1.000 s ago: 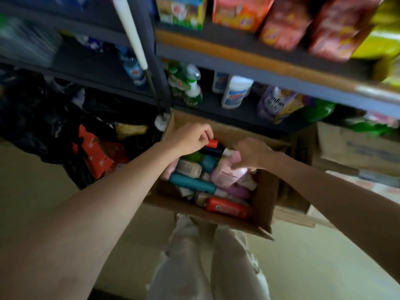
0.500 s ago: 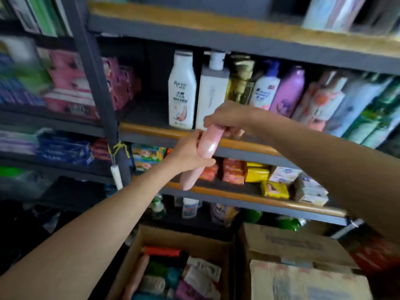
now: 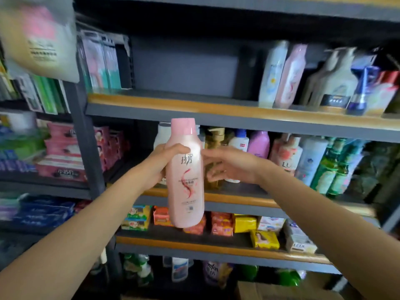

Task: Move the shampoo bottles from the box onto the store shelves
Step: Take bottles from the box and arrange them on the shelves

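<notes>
The left hand (image 3: 161,163) is the grip here: its fingers curl round the upper part of a pink bottle (image 3: 186,176) from the bottle's left side, thumb lying across the front just above the label. The bottle stands upright in the air, cap up, in front of the shelves (image 3: 216,109) and touching none of them. The right hand (image 3: 232,164) is just to the bottle's right with fingers spread and loosely bent; the fingertips (image 3: 205,153) reach the bottle's edge, but whether they press on it cannot be told, and they are not wrapped round it.

Behind the bottle, at cap height, runs the front edge of one shelf board. Behind the bottle's body stands a row of bottles (image 3: 287,156) on the board below, running off to the bottle's right: white, amber, lilac, pink and green ones. Above the bottle and to its right, more bottles (image 3: 290,76) stand on the upper board, with bare board directly above the bottle. Below the bottle's base lie small soap boxes (image 3: 244,224) in orange, red and yellow. To the bottle's left, past a dark upright post (image 3: 86,148), are pink packs (image 3: 62,152).
</notes>
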